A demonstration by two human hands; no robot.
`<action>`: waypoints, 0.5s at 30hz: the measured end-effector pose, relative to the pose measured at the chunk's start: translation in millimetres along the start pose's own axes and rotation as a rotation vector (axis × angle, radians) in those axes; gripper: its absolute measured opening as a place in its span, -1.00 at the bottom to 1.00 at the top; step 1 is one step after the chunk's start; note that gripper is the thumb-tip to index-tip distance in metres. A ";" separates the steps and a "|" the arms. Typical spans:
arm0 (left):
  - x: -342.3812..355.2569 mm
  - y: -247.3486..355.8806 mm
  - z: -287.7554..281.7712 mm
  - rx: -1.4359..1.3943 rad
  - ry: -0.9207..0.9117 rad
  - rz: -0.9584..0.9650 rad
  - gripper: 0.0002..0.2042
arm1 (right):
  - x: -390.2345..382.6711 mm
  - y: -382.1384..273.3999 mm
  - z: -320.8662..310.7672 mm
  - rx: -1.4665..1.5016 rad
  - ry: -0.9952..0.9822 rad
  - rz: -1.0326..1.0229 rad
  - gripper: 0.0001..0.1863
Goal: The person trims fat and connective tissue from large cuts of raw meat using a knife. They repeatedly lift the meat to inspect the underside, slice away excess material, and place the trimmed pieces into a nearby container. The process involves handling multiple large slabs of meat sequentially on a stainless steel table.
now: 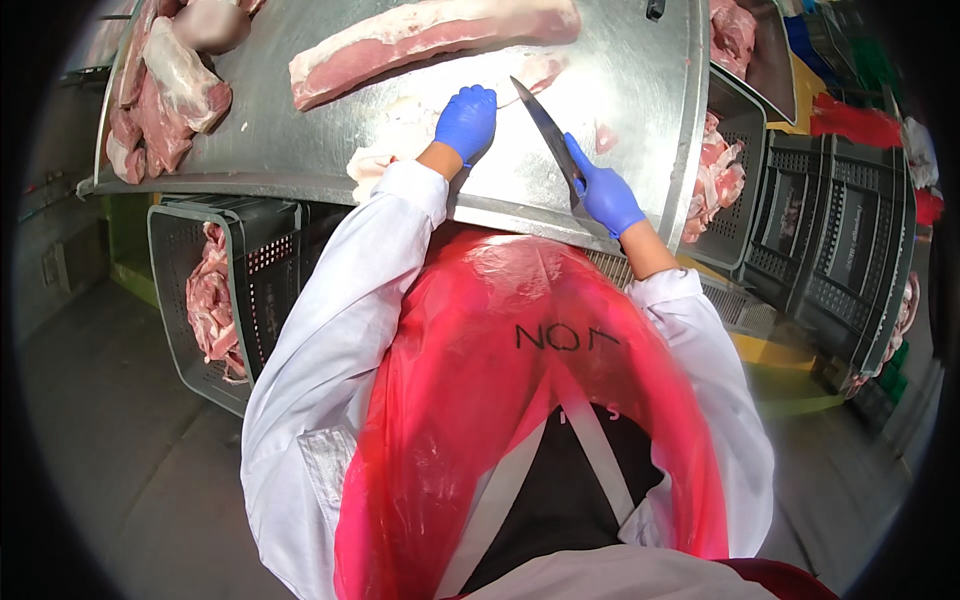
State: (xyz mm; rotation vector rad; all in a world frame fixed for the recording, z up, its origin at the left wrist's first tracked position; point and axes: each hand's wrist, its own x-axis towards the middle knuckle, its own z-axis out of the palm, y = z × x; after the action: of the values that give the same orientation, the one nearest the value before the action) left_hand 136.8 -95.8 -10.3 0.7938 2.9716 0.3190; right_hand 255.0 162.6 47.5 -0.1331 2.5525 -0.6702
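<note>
My right hand (605, 192), in a blue glove, grips a long knife (545, 125) by its handle. The dark blade slants up and to the left, its tip over the near end of a thin, pale piece of meat (541, 72). My left hand (467, 122), gloved in blue too, is closed in a fist on the metal table (640, 60), left of the blade. Whatever its fingers may hold is hidden. Beyond both hands lies a long pork loin (430, 45) with a pale fat side. Whitish trimmings (372, 165) lie by my left wrist.
Several meat cuts (165, 100) are heaped at the table's left end. Below the near edge at left stands a grey crate (235, 225) of meat pieces. At right are another meat crate (742, 110), black perforated crates (835, 225) and a meat-filled tray (770, 50).
</note>
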 end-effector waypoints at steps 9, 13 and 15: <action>-8.4 6.2 -2.4 -0.107 -0.149 0.141 -0.84 | 96.4 -44.5 0.9 -0.064 0.080 -0.028 -0.15; -12.8 7.6 0.6 -0.205 -0.286 0.292 -0.85 | 107.8 -52.1 -1.9 -0.130 0.052 -0.050 -0.12; -14.5 24.2 3.2 -0.245 -0.466 0.403 -0.85 | 112.4 -49.9 -2.1 -0.167 0.049 -0.037 -0.07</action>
State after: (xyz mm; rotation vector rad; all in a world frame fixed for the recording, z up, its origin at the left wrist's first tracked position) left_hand 161.4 -82.0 -8.5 1.2328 2.2818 0.4324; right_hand 154.4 96.0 24.0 -0.2231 2.6578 -0.4780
